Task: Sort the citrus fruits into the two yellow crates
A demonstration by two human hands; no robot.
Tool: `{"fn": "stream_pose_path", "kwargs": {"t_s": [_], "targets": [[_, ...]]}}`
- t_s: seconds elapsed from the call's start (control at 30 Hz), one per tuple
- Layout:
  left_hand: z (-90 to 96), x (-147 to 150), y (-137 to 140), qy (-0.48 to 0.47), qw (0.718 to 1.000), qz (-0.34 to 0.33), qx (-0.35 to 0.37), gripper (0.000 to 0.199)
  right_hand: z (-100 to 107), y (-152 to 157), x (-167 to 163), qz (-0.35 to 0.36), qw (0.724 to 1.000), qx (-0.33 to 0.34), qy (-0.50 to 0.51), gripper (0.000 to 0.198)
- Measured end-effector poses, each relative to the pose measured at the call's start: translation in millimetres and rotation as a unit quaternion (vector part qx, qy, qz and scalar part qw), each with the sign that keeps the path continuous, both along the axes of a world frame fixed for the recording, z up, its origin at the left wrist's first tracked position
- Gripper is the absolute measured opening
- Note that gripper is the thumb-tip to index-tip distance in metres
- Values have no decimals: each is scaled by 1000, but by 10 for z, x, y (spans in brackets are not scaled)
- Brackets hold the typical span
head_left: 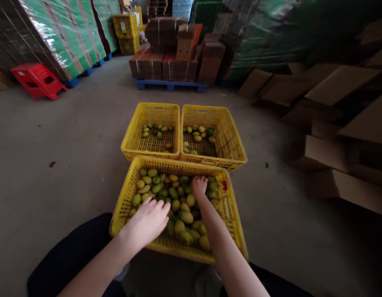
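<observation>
A yellow plastic crate (237,231) stands in front of me, holding many green and yellow oval fruits (186,217), lemons or small mangoes by their look. Over the left part of the fruits is my left hand (150,218), palm down with its fingers apart and nothing visibly held. My right hand (199,187) reaches to the far right part of the same crate, among the fruits. Its fingers are curled, and whatever may be inside them is hidden.
Beyond it stand a left yellow crate (126,142) and a right yellow crate (237,140), each with some fruits at the bottom. Cardboard boxes (327,152) lie at right. A red stool (36,78) is far left; a blue pallet (170,85) carries stacked cartons.
</observation>
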State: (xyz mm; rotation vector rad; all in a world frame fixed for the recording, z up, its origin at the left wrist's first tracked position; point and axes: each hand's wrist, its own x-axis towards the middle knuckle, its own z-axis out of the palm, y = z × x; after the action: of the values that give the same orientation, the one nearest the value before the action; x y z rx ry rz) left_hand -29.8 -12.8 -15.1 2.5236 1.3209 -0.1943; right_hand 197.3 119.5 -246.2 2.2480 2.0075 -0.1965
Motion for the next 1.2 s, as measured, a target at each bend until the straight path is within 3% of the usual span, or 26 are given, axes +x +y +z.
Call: {"fn": "stream_pose_path", "kwargs": {"t_s": [0.13, 0.27, 0.43, 0.53, 0.6, 0.7, 0.77, 0.8, 0.83, 0.9, 0.93, 0.97, 1.0, 1.03, 1.07, 1.13, 1.2], "targets": [[54, -25, 41, 17, 1000, 24, -11, 37, -27, 63, 55, 10, 1000, -16, 18, 36], [148, 23, 64, 40, 997, 36, -55, 41, 125, -15, 119, 9, 997, -27, 78, 26], [181, 37, 45, -34, 997, 28, -61, 37, 540, -168, 48, -75, 979, -27, 186, 31], [217, -11, 60, -43, 995, 70, -61, 43, 878, -245, -59, -118, 945, -58, 298, 41], [258, -39, 84, -44, 988, 121, -79, 58, 1131, -326, -142, -122, 913, -86, 380, 49], [296, -51, 116, -95, 972, 181, -114, 88, 1535, -543, -284, -132, 845, -126, 503, 53], [300, -44, 125, -197, 953, 195, -121, 102, 1789, -748, -391, -195, 667, -202, 690, 47], [303, -41, 126, -264, 935, 202, -121, 104, 1897, -855, -447, -204, 595, -225, 744, 45], [308, -42, 126, -329, 913, 209, -121, 101, 1986, -954, -501, -201, 543, -241, 779, 42], [334, -62, 130, -425, 867, 227, -126, 82, 2089, -1095, -594, -165, 486, -252, 821, 39], [354, -83, 137, -452, 849, 242, -131, 70, 2096, -1123, -624, -131, 482, -260, 826, 41], [378, -109, 148, -472, 832, 259, -136, 59, 2073, -1120, -640, -89, 498, -268, 820, 47], [406, -140, 164, -490, 813, 279, -144, 53, 2021, -1086, -638, -43, 537, -277, 796, 54], [438, -174, 184, -515, 785, 303, -160, 51, 1943, -1026, -619, 3, 603, -283, 746, 62], [472, -210, 208, -550, 744, 331, -186, 50, 1844, -947, -584, 41, 687, -284, 668, 66], [552, -278, 262, -635, 619, 384, -256, 46, 1599, -764, -484, 95, 875, -264, 394, 60], [635, -333, 319, -712, 460, 430, -313, 39, 1326, -587, -373, 77, 926, -246, 277, 39]]}}
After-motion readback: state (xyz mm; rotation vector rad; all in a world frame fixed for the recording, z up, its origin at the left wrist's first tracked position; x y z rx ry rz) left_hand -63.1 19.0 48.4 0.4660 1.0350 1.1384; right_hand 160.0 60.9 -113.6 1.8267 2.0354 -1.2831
